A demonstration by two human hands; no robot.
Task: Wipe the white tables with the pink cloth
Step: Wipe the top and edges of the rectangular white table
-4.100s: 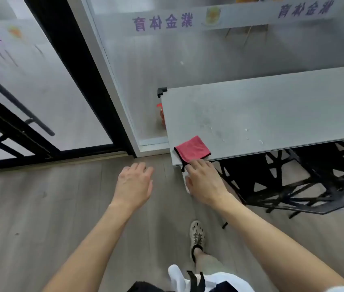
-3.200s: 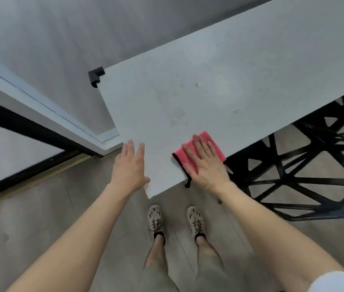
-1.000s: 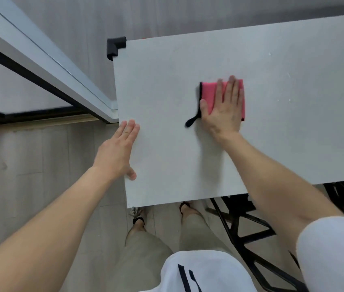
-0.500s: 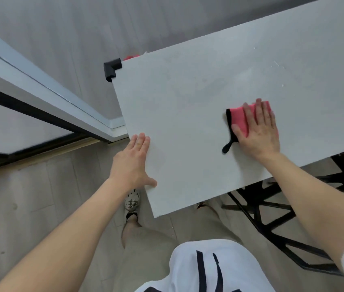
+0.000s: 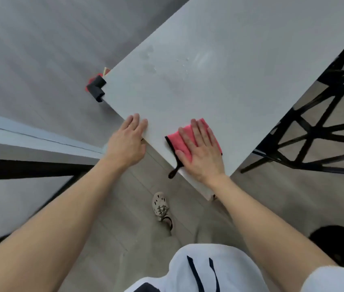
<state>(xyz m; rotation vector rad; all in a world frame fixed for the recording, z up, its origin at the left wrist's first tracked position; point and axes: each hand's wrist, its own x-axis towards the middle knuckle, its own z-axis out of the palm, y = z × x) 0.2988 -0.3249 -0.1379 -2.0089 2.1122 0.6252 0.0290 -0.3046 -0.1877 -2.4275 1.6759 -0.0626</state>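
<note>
The white table [image 5: 219, 66] runs diagonally from the near corner up to the right. A folded pink cloth [image 5: 178, 141] with a black edge and a black loop lies flat near the table's near corner. My right hand [image 5: 202, 152] presses on it with straight, spread fingers; the loop hangs past the table edge. My left hand [image 5: 128, 144] rests flat on the table's left edge, fingers straight. Faint smears and small specks show on the tabletop further in.
A black corner guard [image 5: 97, 88] caps the far left corner, with something red behind it. The black lattice table frame [image 5: 318, 131] stands at right. A grey-and-black door frame [image 5: 30, 148] lies at left. My shoe [image 5: 160, 206] stands on the grey floor below the corner.
My right hand has slid the pink cloth back toward the near corner of the table. My left hand has moved up along the left edge. The view has tilted.
</note>
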